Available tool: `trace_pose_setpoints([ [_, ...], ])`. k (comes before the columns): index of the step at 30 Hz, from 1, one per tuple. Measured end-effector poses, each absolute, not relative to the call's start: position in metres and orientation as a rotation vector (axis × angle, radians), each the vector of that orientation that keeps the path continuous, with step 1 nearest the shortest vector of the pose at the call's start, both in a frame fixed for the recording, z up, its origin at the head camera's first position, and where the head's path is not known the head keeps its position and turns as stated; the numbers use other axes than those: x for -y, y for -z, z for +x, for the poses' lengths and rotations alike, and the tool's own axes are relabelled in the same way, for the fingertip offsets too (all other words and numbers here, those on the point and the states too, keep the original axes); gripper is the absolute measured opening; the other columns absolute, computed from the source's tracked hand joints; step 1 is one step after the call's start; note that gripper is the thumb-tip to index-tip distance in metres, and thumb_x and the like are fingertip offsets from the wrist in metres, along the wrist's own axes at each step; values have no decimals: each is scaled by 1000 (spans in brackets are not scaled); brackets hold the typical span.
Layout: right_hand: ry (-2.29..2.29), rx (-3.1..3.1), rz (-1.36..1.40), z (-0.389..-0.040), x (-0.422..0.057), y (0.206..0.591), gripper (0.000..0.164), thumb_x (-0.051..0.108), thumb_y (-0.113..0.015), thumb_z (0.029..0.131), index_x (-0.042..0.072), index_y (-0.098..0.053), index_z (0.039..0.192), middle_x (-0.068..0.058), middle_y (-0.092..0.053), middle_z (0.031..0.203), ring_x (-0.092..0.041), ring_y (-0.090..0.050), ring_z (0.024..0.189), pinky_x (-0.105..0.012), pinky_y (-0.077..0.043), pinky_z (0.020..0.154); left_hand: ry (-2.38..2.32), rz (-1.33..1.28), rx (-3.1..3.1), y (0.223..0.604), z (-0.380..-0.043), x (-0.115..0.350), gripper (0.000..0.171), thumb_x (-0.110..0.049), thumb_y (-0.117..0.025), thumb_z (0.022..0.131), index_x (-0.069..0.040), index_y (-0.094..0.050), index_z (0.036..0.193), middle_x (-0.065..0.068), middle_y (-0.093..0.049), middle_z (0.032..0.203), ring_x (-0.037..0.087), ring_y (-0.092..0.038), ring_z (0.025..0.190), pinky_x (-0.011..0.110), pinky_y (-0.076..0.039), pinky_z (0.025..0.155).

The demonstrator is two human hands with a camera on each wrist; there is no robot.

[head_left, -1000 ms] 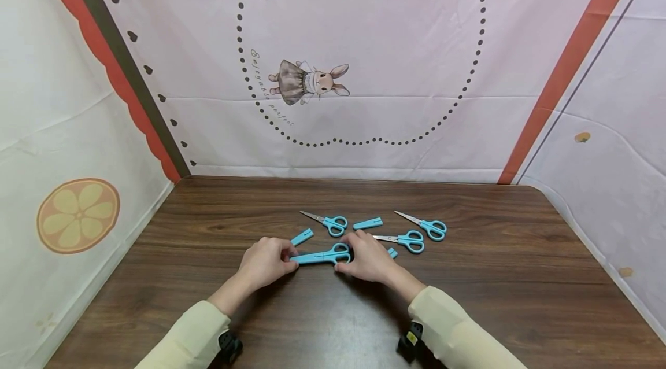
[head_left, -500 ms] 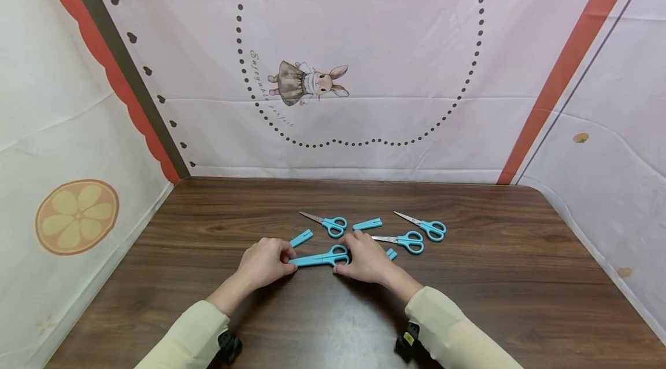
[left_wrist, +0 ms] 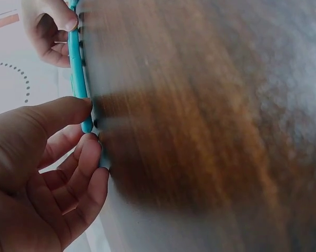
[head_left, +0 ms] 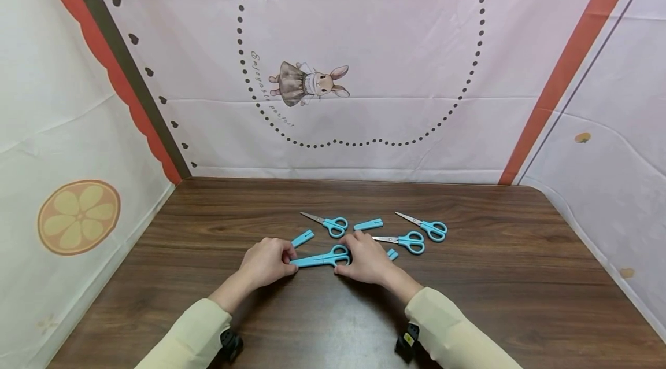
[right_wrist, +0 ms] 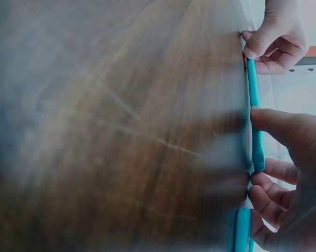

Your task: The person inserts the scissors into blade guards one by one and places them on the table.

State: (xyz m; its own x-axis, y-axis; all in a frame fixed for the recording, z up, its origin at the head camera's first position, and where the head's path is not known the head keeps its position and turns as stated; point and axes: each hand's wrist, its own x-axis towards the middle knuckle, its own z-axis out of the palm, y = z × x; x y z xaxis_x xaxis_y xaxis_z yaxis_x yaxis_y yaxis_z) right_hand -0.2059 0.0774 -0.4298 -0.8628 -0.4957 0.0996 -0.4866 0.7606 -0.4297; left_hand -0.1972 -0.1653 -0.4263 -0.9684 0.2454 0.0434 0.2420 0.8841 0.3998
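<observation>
A pair of light blue scissors [head_left: 330, 258] lies sideways near the middle of the wooden table, its blades inside a matching blade cover [head_left: 309, 261]. My left hand [head_left: 265, 261] pinches the cover's closed tip between thumb and fingers. At the other end, my right hand [head_left: 368, 259] holds the finger loops, thumb on the near side and fingers on the far side. In the left wrist view the covered scissors [left_wrist: 79, 79] appear edge-on, close over the table. The right wrist view shows the thumb pressing the handle [right_wrist: 257, 142].
Three uncovered scissors lie beyond my hands: one at back left [head_left: 328, 222], one at back right [head_left: 428, 227], one beside my right hand [head_left: 403, 240]. Loose covers lie by my left hand [head_left: 303, 237], at the back [head_left: 367, 224] and behind my right wrist [head_left: 392, 254], partly hidden.
</observation>
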Motion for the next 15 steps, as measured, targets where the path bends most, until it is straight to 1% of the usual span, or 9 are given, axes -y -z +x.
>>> trace_pose_setpoints([
  [15,628,-2969,-837,-206,-76,432,50,37,-71,78,9,-57,117,-8,-54,105,-25,-52,94,-42,-43,75,-611,419,-3036,427,-199,164,15,-23,-76,71,-22,-61,70,-12,-50,61,7,-45,53,27,-35,47],
])
